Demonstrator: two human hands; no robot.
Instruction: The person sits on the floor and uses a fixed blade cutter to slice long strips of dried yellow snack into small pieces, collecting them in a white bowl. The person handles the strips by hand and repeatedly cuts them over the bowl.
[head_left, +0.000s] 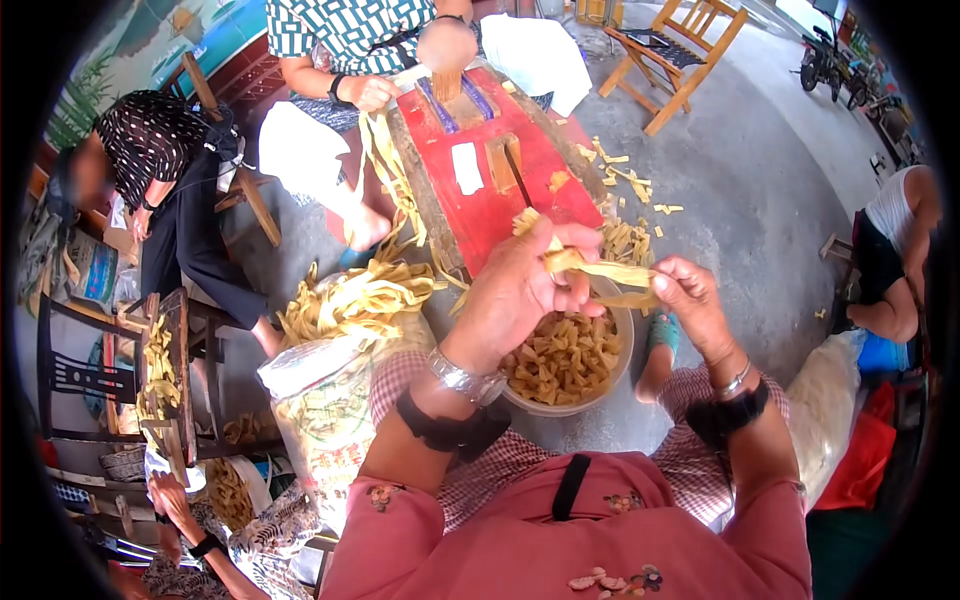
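Note:
A pale yellow flat strip (619, 271) stretches between my two hands, above a white bucket. My left hand (514, 281) grips its folded, knot-like end, and another small folded piece (527, 220) shows by the thumb. Between thumb and fingers, my right hand (691, 296) pinches the other end. A second length of strip hangs just below the first. In the bucket (628, 356) lies a heap of small folded yellow pieces (566, 360); my left hand and wrist cover part of it. The strip's exact material cannot be told.
A printed sack (319, 427) topped with loose strips (360, 300) stands at my left. Ahead is a red board (480, 217) with wooden blocks, where a person's hand (371, 94) holds strips. Cut pieces (626, 244) lie on the floor. A wooden chair (675, 56) stands beyond.

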